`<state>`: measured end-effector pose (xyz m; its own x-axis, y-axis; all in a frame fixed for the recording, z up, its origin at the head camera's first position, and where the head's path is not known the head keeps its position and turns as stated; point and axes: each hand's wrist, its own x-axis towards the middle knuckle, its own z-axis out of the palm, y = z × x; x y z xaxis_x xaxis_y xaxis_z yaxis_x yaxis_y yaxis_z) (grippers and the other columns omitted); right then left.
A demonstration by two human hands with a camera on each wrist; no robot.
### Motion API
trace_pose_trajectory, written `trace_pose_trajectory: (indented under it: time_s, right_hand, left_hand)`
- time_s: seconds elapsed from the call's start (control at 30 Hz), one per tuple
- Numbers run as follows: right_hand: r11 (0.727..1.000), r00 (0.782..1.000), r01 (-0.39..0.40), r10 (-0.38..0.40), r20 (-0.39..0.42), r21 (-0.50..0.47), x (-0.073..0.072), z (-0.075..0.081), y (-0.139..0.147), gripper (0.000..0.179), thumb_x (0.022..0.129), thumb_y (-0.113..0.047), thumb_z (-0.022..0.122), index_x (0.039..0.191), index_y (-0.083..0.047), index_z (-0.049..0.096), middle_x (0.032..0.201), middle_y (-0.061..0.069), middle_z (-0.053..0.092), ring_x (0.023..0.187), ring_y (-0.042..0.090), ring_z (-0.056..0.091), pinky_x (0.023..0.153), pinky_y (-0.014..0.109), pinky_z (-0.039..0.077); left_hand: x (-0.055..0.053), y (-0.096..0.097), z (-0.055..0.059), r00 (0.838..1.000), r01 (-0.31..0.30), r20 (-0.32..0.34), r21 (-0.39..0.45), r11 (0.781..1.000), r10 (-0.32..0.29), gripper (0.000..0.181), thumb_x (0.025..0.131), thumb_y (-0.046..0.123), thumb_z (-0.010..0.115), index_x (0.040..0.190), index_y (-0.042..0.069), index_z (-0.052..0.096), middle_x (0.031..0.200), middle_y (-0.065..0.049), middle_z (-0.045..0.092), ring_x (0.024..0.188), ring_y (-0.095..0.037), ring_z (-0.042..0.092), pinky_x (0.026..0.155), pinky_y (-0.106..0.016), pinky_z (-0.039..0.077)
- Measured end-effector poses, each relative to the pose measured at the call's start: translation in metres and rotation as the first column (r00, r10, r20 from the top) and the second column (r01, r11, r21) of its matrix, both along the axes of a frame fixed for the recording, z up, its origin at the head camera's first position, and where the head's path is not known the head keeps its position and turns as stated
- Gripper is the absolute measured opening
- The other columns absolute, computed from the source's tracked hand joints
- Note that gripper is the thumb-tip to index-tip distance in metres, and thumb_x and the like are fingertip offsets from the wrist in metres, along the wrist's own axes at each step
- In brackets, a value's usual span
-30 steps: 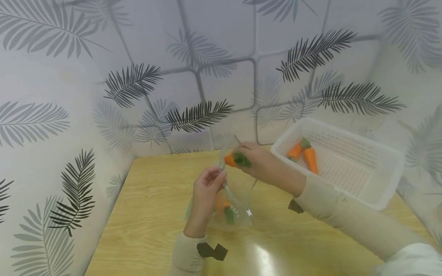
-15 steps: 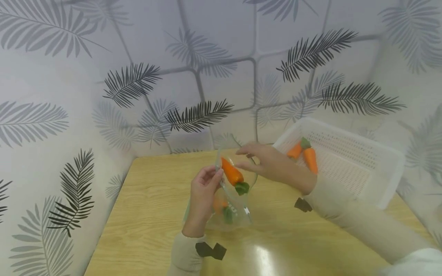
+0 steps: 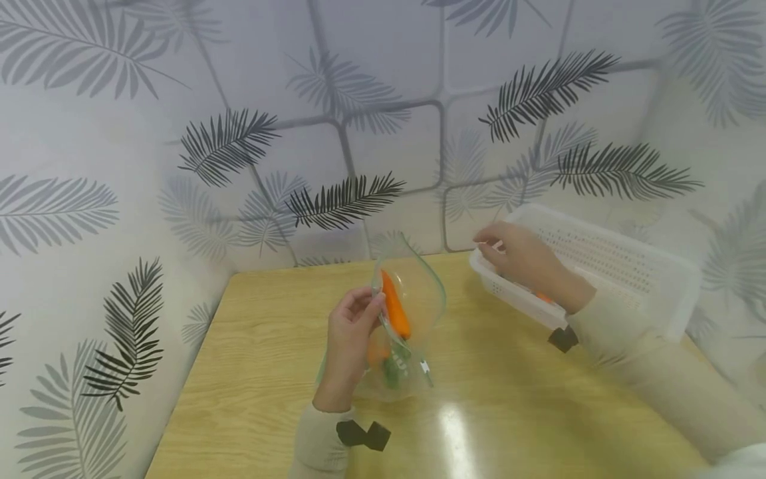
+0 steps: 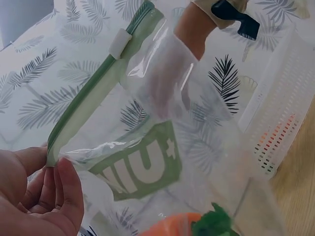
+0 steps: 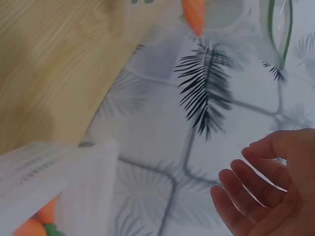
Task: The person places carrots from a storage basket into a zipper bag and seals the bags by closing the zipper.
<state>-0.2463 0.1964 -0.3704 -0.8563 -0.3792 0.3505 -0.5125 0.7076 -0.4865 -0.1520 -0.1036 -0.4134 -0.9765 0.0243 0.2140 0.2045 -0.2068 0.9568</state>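
My left hand [image 3: 349,349] pinches the rim of a clear zip bag [image 3: 426,293] between thumb and fingers. Inside the bag an orange carrot [image 3: 393,306] leans near the mouth, and another carrot [image 3: 377,349] with green leaves lies lower down. A green print and a white slider [image 4: 120,44] show on the bag in the left wrist view. My right hand [image 3: 529,259] is over the near left rim of a white plastic basket [image 3: 511,297]. Nothing is between its loosely bent fingers. Carrots [image 5: 30,228] lie in the basket, mostly hidden by the right hand and forearm in the head view.
The bag and basket stand on a light wooden table [image 3: 257,359]. Behind the table rises a pale wall [image 3: 395,153] printed with dark and grey leaves. The basket sits at the table's right, close to the wall.
My right hand has let go of a carrot, which has slid deeper into the bag. That hand has moved right to the basket. The left hand has stayed on the bag's rim.
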Motion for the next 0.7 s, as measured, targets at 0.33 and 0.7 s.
trace_pose_trajectory:
  time_s: [0.33,0.7]
  right_hand:
    - [0.981,0.960,0.115,-0.149,0.235,0.155,-0.038,-0.048,0.080,0.033,0.094,-0.018,0.051,0.113,0.009,0.056,0.109,0.026,0.059,0.102,0.042,0.053,0.087,0.055,0.043]
    - [0.941,0.905,0.055,-0.189,0.381,0.334,-0.060,-0.068,0.110,0.043,0.092,-0.015,0.049,0.120,0.017,0.045,0.120,0.037,0.047,0.106,0.050,0.048,0.090,0.057,0.041]
  left_hand:
    - [0.003,-0.005,0.007,1.000,0.005,0.011,0.002,1.000,-0.005,0.031,0.090,0.019,0.063,0.111,-0.003,0.056,0.098,-0.010,0.060,0.090,-0.023,0.060,0.086,-0.039,0.050]
    - [0.006,-0.006,0.016,1.000,-0.011,0.025,-0.013,1.000,0.012,0.026,0.091,0.015,0.061,0.111,-0.001,0.057,0.098,-0.009,0.060,0.090,-0.023,0.059,0.085,-0.036,0.051]
